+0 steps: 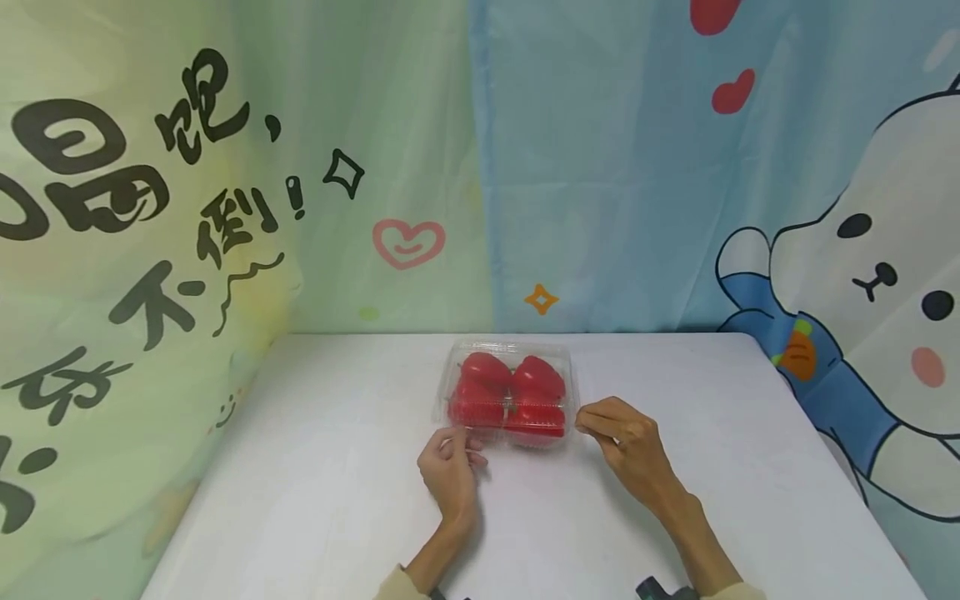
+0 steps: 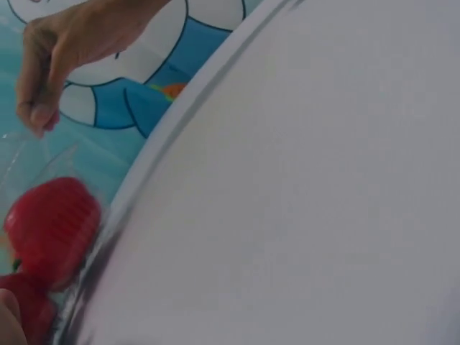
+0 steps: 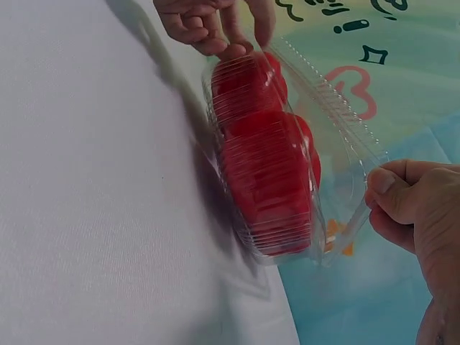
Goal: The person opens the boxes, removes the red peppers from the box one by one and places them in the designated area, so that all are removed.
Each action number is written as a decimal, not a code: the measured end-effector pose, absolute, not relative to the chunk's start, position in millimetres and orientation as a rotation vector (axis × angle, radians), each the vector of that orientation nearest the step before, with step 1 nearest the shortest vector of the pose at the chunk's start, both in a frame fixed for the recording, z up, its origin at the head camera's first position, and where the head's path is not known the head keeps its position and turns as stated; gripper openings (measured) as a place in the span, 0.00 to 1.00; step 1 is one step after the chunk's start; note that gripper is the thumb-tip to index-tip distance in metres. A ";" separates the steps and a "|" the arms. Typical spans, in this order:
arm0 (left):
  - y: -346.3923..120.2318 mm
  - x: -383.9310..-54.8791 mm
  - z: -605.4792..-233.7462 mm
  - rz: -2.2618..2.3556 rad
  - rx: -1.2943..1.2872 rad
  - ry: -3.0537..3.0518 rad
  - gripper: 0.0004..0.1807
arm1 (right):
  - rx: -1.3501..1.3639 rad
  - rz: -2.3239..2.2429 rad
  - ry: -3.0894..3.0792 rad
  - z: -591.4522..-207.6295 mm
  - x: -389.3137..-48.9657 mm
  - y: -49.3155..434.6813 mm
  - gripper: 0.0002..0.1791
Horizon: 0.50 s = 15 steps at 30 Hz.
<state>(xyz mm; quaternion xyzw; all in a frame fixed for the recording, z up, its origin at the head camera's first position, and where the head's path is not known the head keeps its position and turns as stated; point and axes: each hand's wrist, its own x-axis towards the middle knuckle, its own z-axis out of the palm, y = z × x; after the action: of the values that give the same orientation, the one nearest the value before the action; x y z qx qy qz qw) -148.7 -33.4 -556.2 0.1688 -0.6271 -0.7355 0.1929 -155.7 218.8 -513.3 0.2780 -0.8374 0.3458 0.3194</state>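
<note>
A clear plastic clamshell box (image 1: 517, 347) sits near the table's far edge, with several glossy red bell peppers (image 1: 538, 379) inside. In the right wrist view its ribbed front wall faces me, and the clear lid (image 3: 332, 102) stands a little apart from the base. My right hand (image 1: 630, 446) pinches the lid's right edge between thumb and fingers. At the front left corner, my left hand (image 1: 450, 475) holds the box's edge with bent fingers. The left wrist view catches only a sliver of that hand beside the red peppers (image 2: 54, 226).
A white table (image 1: 330, 500) spreads around the box. Behind it hangs a printed curtain (image 1: 570, 167) with a cartoon bear (image 1: 862, 275) on the right and black lettering on the left. Dark wrist straps show at the bottom edge.
</note>
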 end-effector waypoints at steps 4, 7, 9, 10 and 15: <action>-43.6 -153.1 -554.9 -2.034 0.471 -1.793 0.08 | 0.737 0.883 -2.220 -512.9 -151.9 222.4 0.24; -50.6 -157.6 -553.6 -2.101 0.454 -1.828 0.08 | 0.771 0.881 -2.234 -514.5 -151.1 224.9 0.24; -54.5 -161.1 -554.7 -2.155 0.451 -1.823 0.08 | 0.797 0.878 -2.239 -516.8 -152.2 224.7 0.24; -56.2 -162.7 -555.4 -2.183 0.450 -1.816 0.07 | 0.807 0.876 -2.243 -518.2 -152.8 224.3 0.24; -62.1 -168.1 -560.4 -2.243 0.431 -1.830 0.05 | 0.811 0.854 -2.240 -523.6 -153.4 221.5 0.24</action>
<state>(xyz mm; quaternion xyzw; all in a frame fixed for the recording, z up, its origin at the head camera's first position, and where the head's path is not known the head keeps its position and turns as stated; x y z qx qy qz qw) -168.1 -62.1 -560.4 0.1465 -0.6217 -0.7619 0.1070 -153.4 221.5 -523.6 0.3056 -0.8442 0.3217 0.3008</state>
